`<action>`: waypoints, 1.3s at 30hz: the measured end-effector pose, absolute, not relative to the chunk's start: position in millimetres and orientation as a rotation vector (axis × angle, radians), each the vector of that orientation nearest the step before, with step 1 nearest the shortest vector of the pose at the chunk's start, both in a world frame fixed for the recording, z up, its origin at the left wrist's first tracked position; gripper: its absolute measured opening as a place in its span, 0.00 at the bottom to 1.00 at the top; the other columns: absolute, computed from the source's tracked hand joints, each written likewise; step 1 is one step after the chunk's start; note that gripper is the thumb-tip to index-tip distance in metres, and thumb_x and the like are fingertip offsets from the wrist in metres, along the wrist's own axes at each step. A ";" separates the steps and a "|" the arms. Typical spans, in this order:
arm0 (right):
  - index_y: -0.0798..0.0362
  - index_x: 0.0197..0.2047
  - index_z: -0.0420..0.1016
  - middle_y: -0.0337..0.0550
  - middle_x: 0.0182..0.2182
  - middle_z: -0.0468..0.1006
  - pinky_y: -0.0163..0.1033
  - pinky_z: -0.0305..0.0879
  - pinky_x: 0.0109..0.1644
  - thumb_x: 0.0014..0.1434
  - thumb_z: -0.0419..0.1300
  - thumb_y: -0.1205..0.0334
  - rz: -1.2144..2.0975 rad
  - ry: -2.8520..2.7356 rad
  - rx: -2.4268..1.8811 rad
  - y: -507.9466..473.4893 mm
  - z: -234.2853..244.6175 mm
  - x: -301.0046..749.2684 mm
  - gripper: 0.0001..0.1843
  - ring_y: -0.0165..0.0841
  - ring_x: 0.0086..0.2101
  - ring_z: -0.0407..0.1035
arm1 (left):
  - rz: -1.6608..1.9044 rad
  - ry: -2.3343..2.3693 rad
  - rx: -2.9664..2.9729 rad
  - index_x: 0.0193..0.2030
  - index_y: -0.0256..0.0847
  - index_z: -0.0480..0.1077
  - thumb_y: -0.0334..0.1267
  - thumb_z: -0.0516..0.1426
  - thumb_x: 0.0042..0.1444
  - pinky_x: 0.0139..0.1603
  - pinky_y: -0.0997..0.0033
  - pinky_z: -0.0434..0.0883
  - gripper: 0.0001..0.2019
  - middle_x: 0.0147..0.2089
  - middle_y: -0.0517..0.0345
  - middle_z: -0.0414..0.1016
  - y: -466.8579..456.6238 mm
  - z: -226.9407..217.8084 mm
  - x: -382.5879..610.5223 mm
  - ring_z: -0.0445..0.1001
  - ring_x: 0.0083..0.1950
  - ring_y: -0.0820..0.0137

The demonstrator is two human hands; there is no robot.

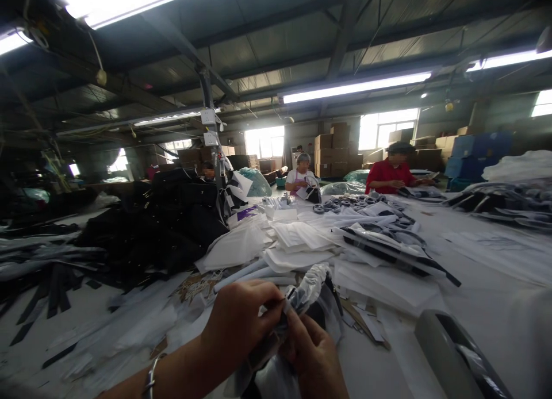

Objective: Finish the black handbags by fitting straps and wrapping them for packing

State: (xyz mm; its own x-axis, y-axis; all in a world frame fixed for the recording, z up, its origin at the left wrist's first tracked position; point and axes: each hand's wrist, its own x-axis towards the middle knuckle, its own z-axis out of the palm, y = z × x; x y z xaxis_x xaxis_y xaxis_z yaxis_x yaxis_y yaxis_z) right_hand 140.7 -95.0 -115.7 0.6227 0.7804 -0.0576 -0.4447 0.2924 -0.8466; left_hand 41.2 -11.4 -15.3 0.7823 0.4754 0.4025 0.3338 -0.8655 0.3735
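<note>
My left hand (239,324) and my right hand (313,356) meet low in the middle of the view. Both are closed, pinching a dark item wrapped in a crinkled clear plastic bag (306,290). The bag's loose end sticks up above my fingers. A thin bracelet (150,379) sits on my left wrist. Just beyond my hands lie stacks of flat white bags and paper (297,244) on the white table (474,295).
A heap of black garments (159,226) fills the left of the table. Packaged dark items (388,244) spread to the right. Two people sit at the far end, one in pink (302,180), one in red (390,172). A grey curved object (452,353) is at lower right. Cardboard boxes (336,149) stand behind.
</note>
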 end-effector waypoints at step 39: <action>0.58 0.31 0.79 0.38 0.20 0.71 0.32 0.63 0.29 0.47 0.73 0.42 1.056 -0.466 -0.825 -106.0 -110.1 155.2 0.25 0.26 0.22 0.66 | 0.954 -0.110 3.170 0.52 0.32 0.73 0.28 0.51 0.63 0.46 0.61 0.78 0.14 0.49 0.42 0.81 -23.4 -37.3 29.0 0.81 0.46 0.58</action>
